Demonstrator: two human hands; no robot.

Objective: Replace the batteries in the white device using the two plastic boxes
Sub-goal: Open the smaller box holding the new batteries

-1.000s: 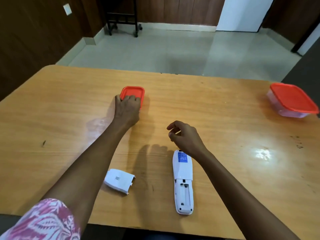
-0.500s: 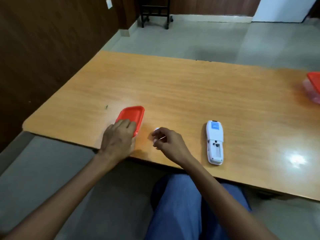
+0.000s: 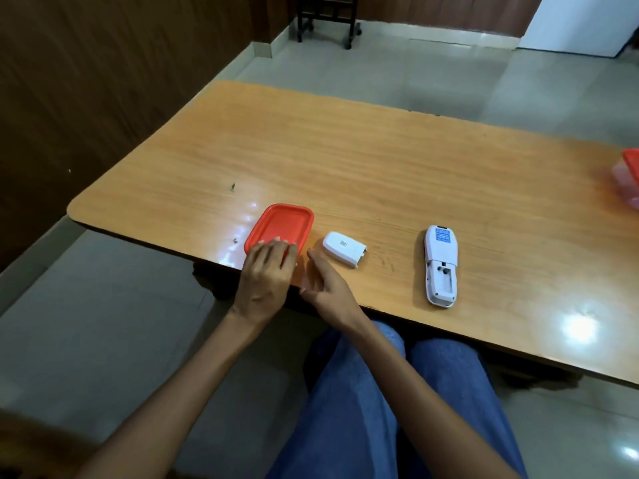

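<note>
The white device [image 3: 441, 266] lies face down near the table's front edge, its battery compartment uncovered and showing no batteries. Its white battery cover [image 3: 344, 248] lies loose to the left of it. A small plastic box with a red lid [image 3: 281, 228] sits at the front edge, left of the cover. My left hand [image 3: 266, 278] grips its near end, fingers over the lid. My right hand [image 3: 326, 286] is just right of that box, fingers loosely apart, nothing visible in it. The second red-lidded box [image 3: 630, 178] is at the far right, cut off by the frame.
The wooden table [image 3: 363, 167] ends in a rounded corner at the left. My legs in blue trousers [image 3: 380, 409] are under the front edge. A dark wheeled stand [image 3: 326, 19] is on the tiled floor beyond the table.
My left hand has drawn the small red-lidded box from mid-table to the front edge. My right hand has moved left from the device to beside the box. The view has pulled back.
</note>
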